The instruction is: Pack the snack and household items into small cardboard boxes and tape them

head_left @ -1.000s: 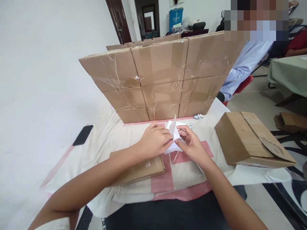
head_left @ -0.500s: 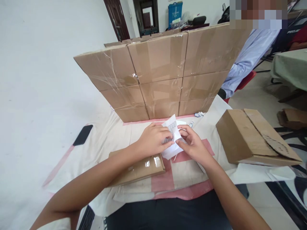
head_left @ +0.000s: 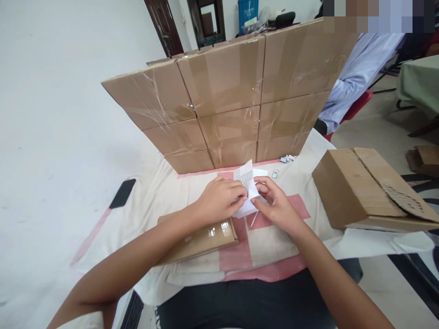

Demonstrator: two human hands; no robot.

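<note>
Between my hands is a creased white paper sheet (head_left: 245, 176) printed with rows of small outlined boxes. My left hand (head_left: 222, 196) is closed on its left side, fingers bent over the printed face. At the sheet's right edge, my right hand (head_left: 272, 203) pinches the paper between thumb and curled fingers. Under my left forearm lies a flat cardboard box (head_left: 206, 240) with shiny tape bits. A thin white stick (head_left: 254, 219) rests on the cloth below the paper. Small blue-edged tags (head_left: 275, 174) lie beyond my right hand.
A wall of taped cardboard boxes (head_left: 228, 87) stands along the far side of the cloth-covered table (head_left: 157, 192). At right sits a larger carton (head_left: 360, 192); at left lies a black phone (head_left: 122, 193). Behind the boxes, a person in a light blue sleeve (head_left: 356, 77) is seated.
The paper has tilted more upright, and its lower part shows less below my hands. My hands keep their hold in nearly the same place. The camera view has shifted slightly.
</note>
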